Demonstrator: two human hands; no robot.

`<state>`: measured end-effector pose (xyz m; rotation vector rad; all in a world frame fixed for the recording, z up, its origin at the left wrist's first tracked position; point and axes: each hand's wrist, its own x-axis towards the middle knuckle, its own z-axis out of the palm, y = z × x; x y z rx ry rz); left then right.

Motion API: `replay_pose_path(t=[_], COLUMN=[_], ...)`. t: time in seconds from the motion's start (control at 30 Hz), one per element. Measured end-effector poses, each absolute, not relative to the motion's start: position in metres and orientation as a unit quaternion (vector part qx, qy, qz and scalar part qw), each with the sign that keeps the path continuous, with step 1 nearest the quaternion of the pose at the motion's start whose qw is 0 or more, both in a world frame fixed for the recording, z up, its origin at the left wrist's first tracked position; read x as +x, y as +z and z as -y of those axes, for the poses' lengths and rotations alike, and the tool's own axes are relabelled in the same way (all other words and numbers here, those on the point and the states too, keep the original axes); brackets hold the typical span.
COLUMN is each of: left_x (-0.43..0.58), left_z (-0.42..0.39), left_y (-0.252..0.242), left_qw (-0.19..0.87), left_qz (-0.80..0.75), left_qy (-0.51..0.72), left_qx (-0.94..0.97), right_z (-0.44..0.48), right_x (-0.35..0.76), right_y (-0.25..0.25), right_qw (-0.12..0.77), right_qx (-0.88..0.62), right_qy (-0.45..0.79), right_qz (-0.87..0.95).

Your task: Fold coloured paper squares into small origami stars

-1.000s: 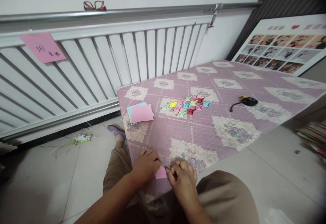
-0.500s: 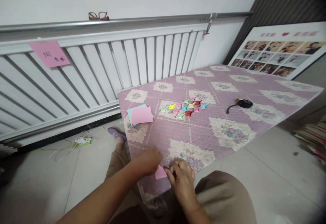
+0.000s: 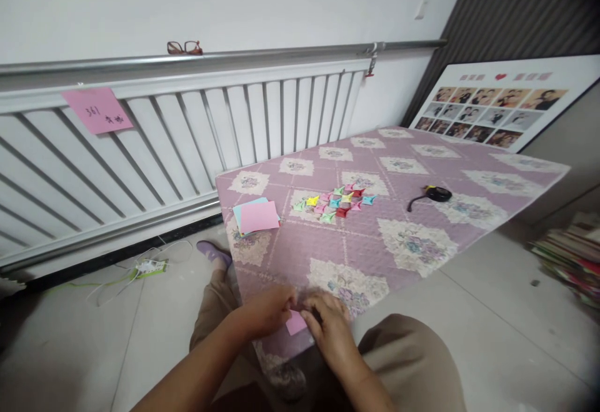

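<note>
Two hands on one pink paper square (image 3: 296, 323), at the near edge of the table (image 3: 375, 256), 6 o'clock in my view. Left hand (image 3: 267, 311) has its fingers curled down on the square's upper left corner. Right hand (image 3: 330, 324) has its fingers closed on the right edge. Both are gripping the paper. Most of it is hidden under the fingers, so I can't tell the fold state. What shows lies flat on the table's quilted cover.

On the table, read from the hands:
- One paper stack (image 3: 257, 217) at 11 o'clock, pink sheet on top, blue edge under it. Sheet count not readable.
- One cluster of folded pieces (image 3: 335, 202) at 12 o'clock, yellow, green, pink, red, blue. Roughly a dozen, too small for an exact count.
- One black round object (image 3: 435, 194) with a tail at 2 o'clock, well apart from the cluster.

Off the table:
- One pair of glasses (image 3: 185, 47) on the rail, far 11 o'clock.
- One pink note (image 3: 97, 110) stuck on the radiator (image 3: 281, 112), 10 o'clock.
- One photo board (image 3: 492, 109) leaning at 2 o'clock.
- One book pile (image 3: 567, 256) on the floor, 3 o'clock.
</note>
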<state>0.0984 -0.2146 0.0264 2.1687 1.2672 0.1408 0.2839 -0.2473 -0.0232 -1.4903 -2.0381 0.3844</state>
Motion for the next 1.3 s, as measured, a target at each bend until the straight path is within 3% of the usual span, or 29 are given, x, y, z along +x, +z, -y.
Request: replay_pose_path(t=[0.17,0.33,0.43,0.77,1.3], left_x=[0.096,0.101,0.109,0.121,0.127], left_z=[0.230,0.249,0.263,0.278,0.288], left_y=[0.033,0.026,0.021,0.030,0.052], left_qw=[0.362,0.560,0.638,0.626,0.682], left_qz=[-0.490,-0.480,-0.486,-0.482,-0.446], left_qy=[0.151,0.394,0.435,0.503,0.517], left_qx=[0.779,0.549,0.410,0.351,0.260], right_z=[0.249,0.256,0.261,0.270,0.280], right_x=[0.280,0.277,0.274,0.268,0.260], right_y=[0.004,0.024,0.033,0.046,0.051], right_qw=[0.280,0.349,0.394,0.411,0.455], right_qx=[-0.501,-0.491,-0.493,-0.484,-0.429], right_qy=[0.221,0.259,0.266,0.283,0.190], right_qz=[0.788,0.755,0.729,0.719,0.757])
